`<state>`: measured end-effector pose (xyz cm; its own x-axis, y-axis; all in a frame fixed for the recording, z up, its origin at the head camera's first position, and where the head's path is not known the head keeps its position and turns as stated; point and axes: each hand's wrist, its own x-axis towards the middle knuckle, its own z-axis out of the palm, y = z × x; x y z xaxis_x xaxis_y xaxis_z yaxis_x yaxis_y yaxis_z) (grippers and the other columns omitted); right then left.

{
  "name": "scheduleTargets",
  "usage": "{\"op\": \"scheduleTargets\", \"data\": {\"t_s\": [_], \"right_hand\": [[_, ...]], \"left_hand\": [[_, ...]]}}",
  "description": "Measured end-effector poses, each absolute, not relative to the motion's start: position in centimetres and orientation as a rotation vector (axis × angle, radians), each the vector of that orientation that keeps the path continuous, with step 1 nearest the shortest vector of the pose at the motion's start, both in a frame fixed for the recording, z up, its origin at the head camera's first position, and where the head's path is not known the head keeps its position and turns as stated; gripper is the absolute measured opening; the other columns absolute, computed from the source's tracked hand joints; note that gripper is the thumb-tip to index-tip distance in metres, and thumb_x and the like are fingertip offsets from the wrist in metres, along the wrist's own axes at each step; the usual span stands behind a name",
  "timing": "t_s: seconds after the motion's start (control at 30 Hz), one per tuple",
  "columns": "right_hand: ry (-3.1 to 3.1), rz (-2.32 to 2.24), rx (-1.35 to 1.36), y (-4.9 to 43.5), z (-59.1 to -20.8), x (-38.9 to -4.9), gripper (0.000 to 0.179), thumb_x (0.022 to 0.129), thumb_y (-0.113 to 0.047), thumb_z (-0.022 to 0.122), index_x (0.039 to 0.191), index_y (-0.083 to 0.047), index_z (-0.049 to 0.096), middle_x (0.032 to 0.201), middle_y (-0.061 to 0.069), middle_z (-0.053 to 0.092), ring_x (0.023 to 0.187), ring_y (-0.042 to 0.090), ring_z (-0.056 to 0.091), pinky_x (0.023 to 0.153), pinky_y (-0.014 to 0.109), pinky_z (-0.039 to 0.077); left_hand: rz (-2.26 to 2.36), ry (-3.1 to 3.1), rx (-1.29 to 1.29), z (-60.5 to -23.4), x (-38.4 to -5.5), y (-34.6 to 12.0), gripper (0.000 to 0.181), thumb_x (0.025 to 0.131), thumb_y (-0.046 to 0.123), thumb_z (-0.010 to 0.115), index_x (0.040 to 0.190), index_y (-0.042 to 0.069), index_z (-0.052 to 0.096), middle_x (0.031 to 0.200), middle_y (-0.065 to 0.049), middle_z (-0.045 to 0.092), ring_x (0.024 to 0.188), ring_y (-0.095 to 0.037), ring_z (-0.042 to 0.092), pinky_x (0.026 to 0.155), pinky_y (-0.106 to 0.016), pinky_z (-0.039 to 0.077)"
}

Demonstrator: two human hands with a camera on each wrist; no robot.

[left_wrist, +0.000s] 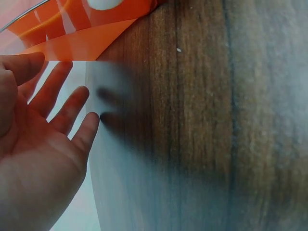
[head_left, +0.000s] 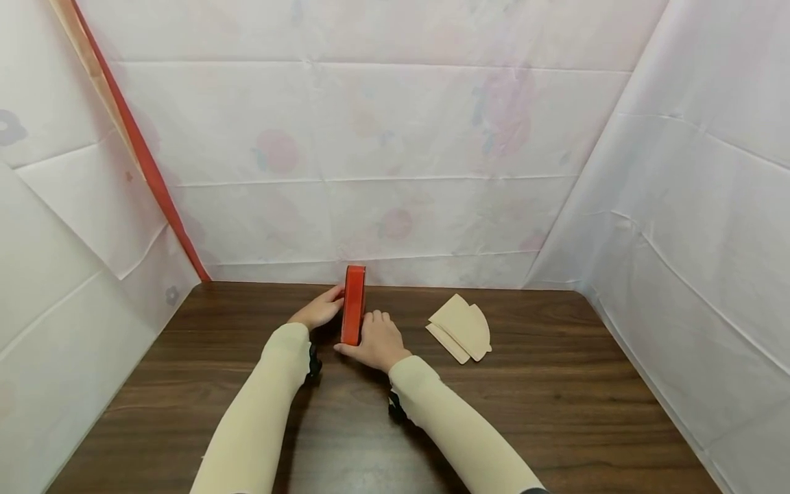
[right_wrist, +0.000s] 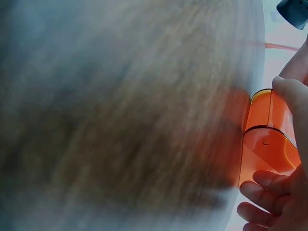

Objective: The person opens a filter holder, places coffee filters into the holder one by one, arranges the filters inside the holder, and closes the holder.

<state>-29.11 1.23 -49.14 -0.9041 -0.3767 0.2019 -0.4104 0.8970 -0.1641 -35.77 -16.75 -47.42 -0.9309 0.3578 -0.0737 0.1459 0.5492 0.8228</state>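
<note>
An orange see-through plastic holder (head_left: 354, 305) with a rounded end stands on the brown table in front of me. My right hand (head_left: 379, 341) holds it from the right, with the thumb across its near end and the fingers along its side. In the right wrist view, the same holder (right_wrist: 269, 144) shows between the thumb and the fingers. My left hand (head_left: 319, 309) is at its left side. Seen from the left wrist, that hand's fingers are spread and fairly straight, with the thumb and forefinger tips by the holder's edge (left_wrist: 91, 41).
Some tan, fan-shaped paper coffee filters (head_left: 463, 329) lie overlapping to the right of the hands. White patterned sheeting (head_left: 370, 158) hangs behind the table (head_left: 555, 412) and along both sides. A red strip (head_left: 145, 165) runs down the back left corner.
</note>
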Motion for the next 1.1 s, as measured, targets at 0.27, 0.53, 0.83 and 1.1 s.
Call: {"op": "scheduleTargets", "data": {"t_s": [0.27, 0.53, 0.83, 1.1], "right_hand": [[-2.875, 0.28, 0.628, 1.5, -49.1, -28.9, 0.073, 0.085, -0.074, 0.059, 0.106, -0.004, 0.062, 0.092, 0.006, 0.056, 0.09, 0.022, 0.051, 0.084, 0.033, 0.047], [-2.861, 0.251, 0.628, 1.5, -49.0, -28.7, 0.069, 0.084, -0.072, 0.061, 0.102, -0.005, 0.061, 0.089, 0.006, 0.055, 0.087, 0.022, 0.05, 0.081, 0.033, 0.047], [-2.857, 0.234, 0.64, 1.8, -49.0, -28.5, 0.068, 0.084, -0.068, 0.063, 0.105, -0.003, 0.06, 0.091, 0.005, 0.055, 0.087, 0.021, 0.049, 0.08, 0.031, 0.047], [-2.869, 0.282, 0.651, 2.4, -48.7, -28.0, 0.066, 0.081, -0.062, 0.068, 0.108, -0.003, 0.06, 0.098, 0.006, 0.055, 0.093, 0.021, 0.05, 0.083, 0.032, 0.048]], "left_hand": [[1.359, 2.545, 0.443, -47.8, -35.8, -16.5, 0.046, 0.109, 0.017, 0.04, 0.153, 0.004, 0.035, 0.15, -0.022, 0.042, 0.139, -0.04, 0.038, 0.113, -0.058, 0.027], [1.42, 2.516, 0.448, -47.9, -35.6, -16.5, 0.047, 0.108, 0.02, 0.043, 0.152, 0.004, 0.035, 0.15, -0.022, 0.042, 0.139, -0.04, 0.037, 0.114, -0.057, 0.025], [1.46, 2.511, 0.435, -47.9, -35.0, -16.7, 0.046, 0.108, 0.019, 0.044, 0.152, 0.005, 0.035, 0.151, -0.022, 0.041, 0.14, -0.039, 0.036, 0.114, -0.057, 0.024], [1.463, 2.544, 0.48, -47.7, -34.0, -16.7, 0.048, 0.108, 0.021, 0.046, 0.151, 0.004, 0.035, 0.15, -0.023, 0.042, 0.139, -0.041, 0.038, 0.113, -0.058, 0.025]]}}
